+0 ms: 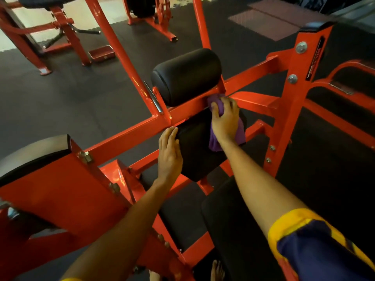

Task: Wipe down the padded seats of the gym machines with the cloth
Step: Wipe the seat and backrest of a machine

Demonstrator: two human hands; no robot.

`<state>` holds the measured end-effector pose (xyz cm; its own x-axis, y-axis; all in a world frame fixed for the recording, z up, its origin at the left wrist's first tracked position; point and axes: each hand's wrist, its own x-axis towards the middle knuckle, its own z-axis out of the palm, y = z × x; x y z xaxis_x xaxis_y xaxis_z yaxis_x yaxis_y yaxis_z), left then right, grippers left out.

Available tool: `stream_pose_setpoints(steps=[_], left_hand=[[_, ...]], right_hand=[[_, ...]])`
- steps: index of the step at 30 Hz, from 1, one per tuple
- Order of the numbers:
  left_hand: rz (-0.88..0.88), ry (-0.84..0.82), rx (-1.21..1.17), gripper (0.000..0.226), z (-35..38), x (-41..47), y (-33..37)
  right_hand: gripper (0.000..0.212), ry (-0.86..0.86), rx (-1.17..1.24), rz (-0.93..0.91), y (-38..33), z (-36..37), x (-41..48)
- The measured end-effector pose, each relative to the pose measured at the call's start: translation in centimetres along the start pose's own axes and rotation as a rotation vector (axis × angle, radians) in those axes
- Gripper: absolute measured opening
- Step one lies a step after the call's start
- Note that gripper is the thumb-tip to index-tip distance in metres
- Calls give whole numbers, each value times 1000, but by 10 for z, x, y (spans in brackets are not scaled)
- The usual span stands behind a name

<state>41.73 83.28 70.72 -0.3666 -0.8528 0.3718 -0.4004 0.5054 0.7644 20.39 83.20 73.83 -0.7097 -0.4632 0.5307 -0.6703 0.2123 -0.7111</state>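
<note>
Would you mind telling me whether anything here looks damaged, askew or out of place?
Nothing stands out. The right hand grips the purple cloth against the black seat pad, the left hand rests flat on its edge, and the red frame looks intact. A small red tray sits on the floor.

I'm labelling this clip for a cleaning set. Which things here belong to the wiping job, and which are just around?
In the job: cloth, gripped by the right hand; seat pad under it; left hand resting on the pad's edge.
Just around: roller pad, red tray on the floor, far machine.
</note>
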Motion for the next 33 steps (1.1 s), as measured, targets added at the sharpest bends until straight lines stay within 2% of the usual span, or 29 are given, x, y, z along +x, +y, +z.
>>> stream_pose_setpoints(steps=[3, 6, 10, 13, 15, 17, 19, 22, 25, 27, 31, 33], left_hand=[[24, -84, 28, 42, -11, 13, 8], [92, -148, 152, 47, -15, 26, 19], [152, -238, 282, 48, -7, 45, 32], [154, -360, 324, 51, -3, 60, 40], [159, -442, 370, 54, -2, 70, 45], [157, -514, 413, 56, -2, 80, 50], [145, -596, 439, 57, 0, 91, 56], [174, -695, 446, 53, 5, 107, 68], [239, -730, 493, 51, 15, 117, 80], [276, -757, 503, 57, 19, 122, 83], [380, -799, 506, 61, 26, 129, 74], [397, -816, 530, 62, 28, 131, 70]], right_hand=[[38, 74, 32, -1, -23, 12, -44], [41, 36, 24, -103, -34, 12, -93], [47, 9, -52, -148, 2, 5, -76], [50, 83, -169, -7, 19, 4, -43], [55, 150, -166, 138, 24, 4, -19], [57, 210, -62, 261, 26, 5, -2], [54, 228, 85, 298, 15, 11, -6], [51, 155, 76, 136, -7, 16, -53], [54, 59, 61, 13, 14, 9, -72], [55, 93, 39, 92, 37, 6, -53], [55, 145, 200, 433, 57, -2, 4], [51, 139, 227, 498, 55, -5, 24]])
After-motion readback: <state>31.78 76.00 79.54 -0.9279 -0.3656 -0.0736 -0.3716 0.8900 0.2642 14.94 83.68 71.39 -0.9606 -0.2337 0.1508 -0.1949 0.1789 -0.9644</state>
